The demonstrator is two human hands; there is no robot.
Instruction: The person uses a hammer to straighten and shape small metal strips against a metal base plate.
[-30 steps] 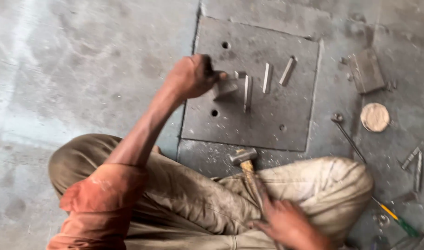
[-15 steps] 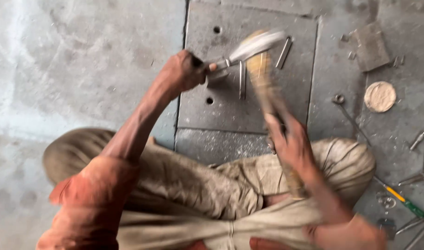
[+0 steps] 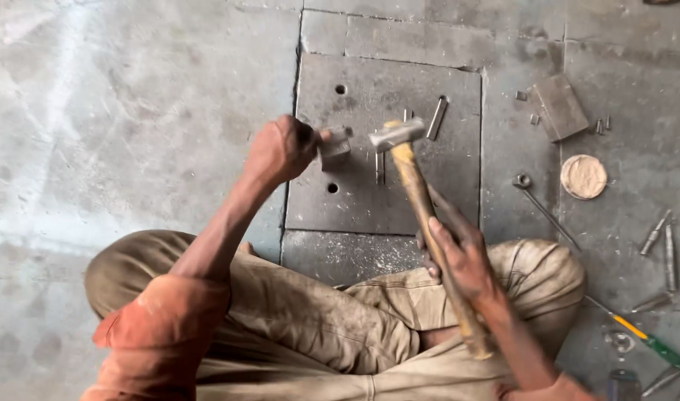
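Your right hand (image 3: 459, 256) is closed around the wooden handle of the hammer (image 3: 421, 200), gripping it about midway along; the steel head is raised, hovering just above the plate (image 3: 384, 200) and just right of the block (image 3: 335, 145). Your left hand (image 3: 280, 148) is curled shut, thumb and fingers pinching the block, a small grey metal piece, at the plate's left side; whether the block rests on the plate or is lifted slightly cannot be told from this view. The plate is a square grey steel slab with small round holes, set on the concrete floor in front of your crossed legs. A flat strip (image 3: 436, 117) lies on the plate beyond the hammer head, and a second strip (image 3: 380, 165) lies partly hidden under it. To the right, off the plate: a rectangular slab (image 3: 559, 106), a round tan disc (image 3: 583, 177), a long rod (image 3: 544, 209) with a ring end, several punches (image 3: 663, 245), and a screwdriver (image 3: 641, 336) with a yellow and green handle.
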